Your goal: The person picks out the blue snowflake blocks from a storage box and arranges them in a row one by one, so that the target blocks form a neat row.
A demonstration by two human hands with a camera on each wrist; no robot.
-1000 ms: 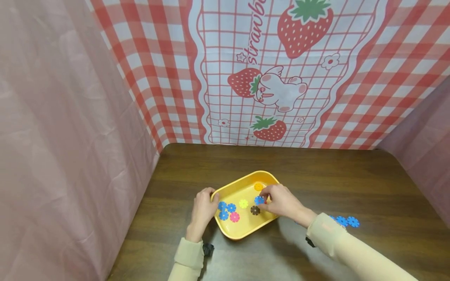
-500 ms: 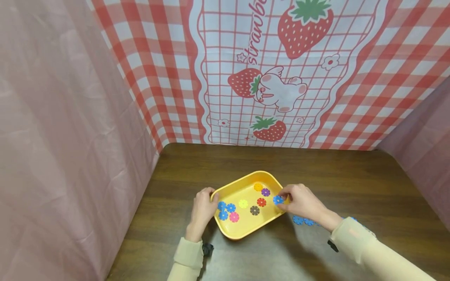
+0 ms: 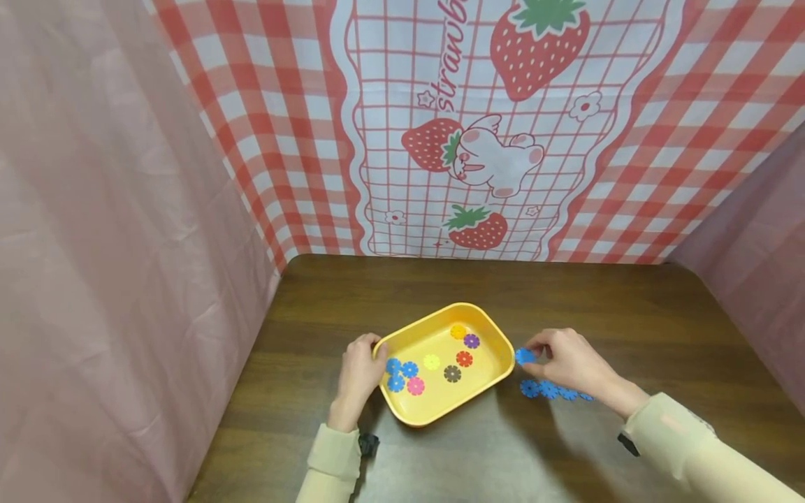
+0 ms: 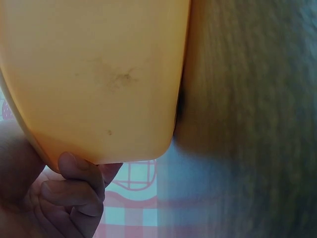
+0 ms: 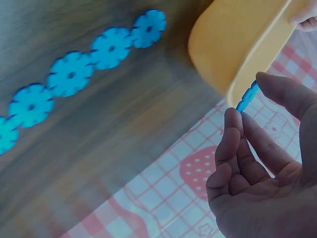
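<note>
My left hand (image 3: 361, 372) grips the left end of a yellow plastic tub (image 3: 506, 347), thumb over the rim and fingers curled against the outside wall. Between thumb and fingertips, my right hand (image 3: 574, 360) pinches a blue notched disc (image 5: 248, 96), seen edge-on in the right wrist view. It is just outside the tub's right end, above the table. Below that hand a row of linked blue notched discs (image 5: 71, 74) lies on the wood, partly covered by the hand in the head view. Inside the tub lie several loose discs, among them a red disc (image 3: 464, 358) and a pink disc (image 3: 416, 385).
The brown wooden table (image 3: 604, 300) ends at a red-and-white checked strawberry cloth (image 3: 478, 161) hanging behind it. A pale pink curtain (image 3: 126, 244) hangs along the left, another on the right.
My right hand has lifted a blue disc out of the tub and carried it right, past the rim. The purple and red discs inside have come into full view. The left hand keeps its grip.
</note>
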